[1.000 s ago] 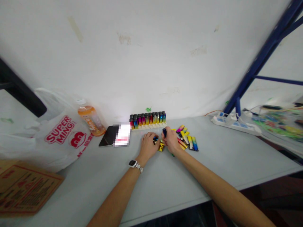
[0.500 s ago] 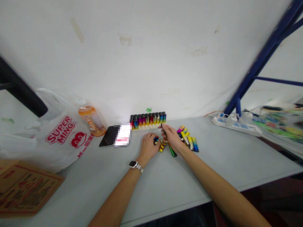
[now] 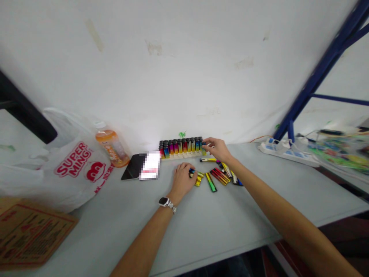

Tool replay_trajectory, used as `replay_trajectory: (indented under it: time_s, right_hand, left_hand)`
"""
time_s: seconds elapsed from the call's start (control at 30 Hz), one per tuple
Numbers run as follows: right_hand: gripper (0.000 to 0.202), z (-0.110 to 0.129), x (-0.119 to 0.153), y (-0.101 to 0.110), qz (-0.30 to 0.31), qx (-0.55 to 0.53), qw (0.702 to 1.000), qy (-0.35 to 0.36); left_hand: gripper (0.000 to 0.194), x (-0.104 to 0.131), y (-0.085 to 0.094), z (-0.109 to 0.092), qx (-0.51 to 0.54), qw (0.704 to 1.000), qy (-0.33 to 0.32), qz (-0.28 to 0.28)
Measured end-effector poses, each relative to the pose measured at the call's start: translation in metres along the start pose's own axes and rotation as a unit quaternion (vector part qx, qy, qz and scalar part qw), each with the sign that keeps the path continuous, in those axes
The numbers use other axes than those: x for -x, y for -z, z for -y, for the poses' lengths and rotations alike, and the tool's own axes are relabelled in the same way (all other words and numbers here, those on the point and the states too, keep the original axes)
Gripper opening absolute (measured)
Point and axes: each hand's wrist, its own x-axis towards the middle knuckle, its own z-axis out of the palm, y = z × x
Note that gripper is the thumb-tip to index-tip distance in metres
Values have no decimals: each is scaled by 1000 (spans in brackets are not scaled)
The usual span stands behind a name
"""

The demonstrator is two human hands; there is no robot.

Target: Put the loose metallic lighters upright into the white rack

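Shiny multicoloured lighters (image 3: 184, 145) stand upright in rows in a pale holder (image 3: 181, 156) against the wall. My right hand (image 3: 218, 149) is at the right end of the rows, its fingertips pinching an upright lighter (image 3: 204, 151). Lower down, my left hand (image 3: 183, 179) rests on the table with curled fingers around a few lighters; gold ones (image 3: 198, 179) stick out on its right, and the rest are hidden. Between the hands lie a loose green lighter (image 3: 211, 182) and a group of red lighters (image 3: 220, 176). More loose lighters (image 3: 226, 169) lie partly behind my right forearm.
Left of the holder are a black tablet-like slab (image 3: 134, 167) and a blurred-out white patch. An orange drink bottle (image 3: 111, 144), a white plastic bag (image 3: 77, 169) and a cardboard box (image 3: 34, 234) stand farther left. A power strip (image 3: 288, 152) lies at right beside a blue metal frame (image 3: 309, 77).
My right hand has moved up and right to the end of the rows with a lighter, uncovering the red lighters. My left hand has hardly moved.
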Motion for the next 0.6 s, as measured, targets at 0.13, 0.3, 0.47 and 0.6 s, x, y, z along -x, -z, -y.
replay_trajectory:
  time_s: [0.13, 0.3, 0.47, 0.6]
  right_hand:
    - [19, -8, -16, 4, 13, 3, 1000, 25]
    - [19, -13, -24, 4, 34, -24, 999, 12]
    - [19, -13, -28, 3, 65, -50, 997, 1]
    - [17, -12, -33, 7, 99, -25, 995, 11]
  left_hand:
    - [13, 0, 0, 0, 3, 1000, 1, 1]
    - [13, 0, -2, 1, -2, 1000, 1, -2]
    - [13, 0, -3, 1, -1, 1000, 1, -2]
    - [12, 0, -3, 2, -2, 1000, -2, -5]
